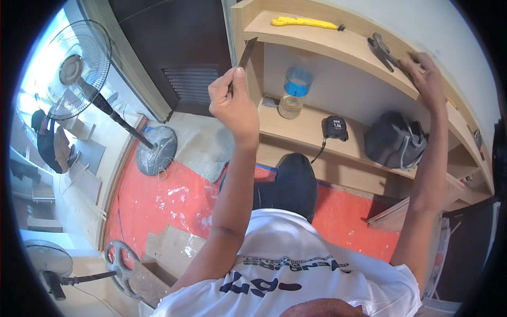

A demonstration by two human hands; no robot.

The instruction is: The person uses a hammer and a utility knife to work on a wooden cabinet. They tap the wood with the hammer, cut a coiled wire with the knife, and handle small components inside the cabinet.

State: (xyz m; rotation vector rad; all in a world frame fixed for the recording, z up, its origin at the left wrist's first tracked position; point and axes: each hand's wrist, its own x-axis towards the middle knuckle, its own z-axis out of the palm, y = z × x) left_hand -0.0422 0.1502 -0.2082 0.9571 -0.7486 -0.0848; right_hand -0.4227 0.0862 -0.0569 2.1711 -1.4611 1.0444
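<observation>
My left hand [236, 103] is raised in front of the shelf unit. Its thumb and fingers are pinched around a thin, dark, flat strip [249, 53] resembling a blade, which points up toward the top shelf's left end. My right hand [426, 79] is reaching over the right part of the top shelf [317, 38], its fingers curled and smeared by motion. Something dark and narrow shows by those fingers, but I cannot make out what it is or whether it is held. Just left of that hand lie dark metal pliers [381, 52]. A yellow utility knife [306, 22] rests farther left.
On the lower shelf stand a clear bottle [291, 100] with a blue label, a black tape measure [335, 128] and a dark bag [393, 140]. A pedestal fan [71, 70] is at left, beside the red floor covering [158, 203]. Another person [50, 142] crouches far left.
</observation>
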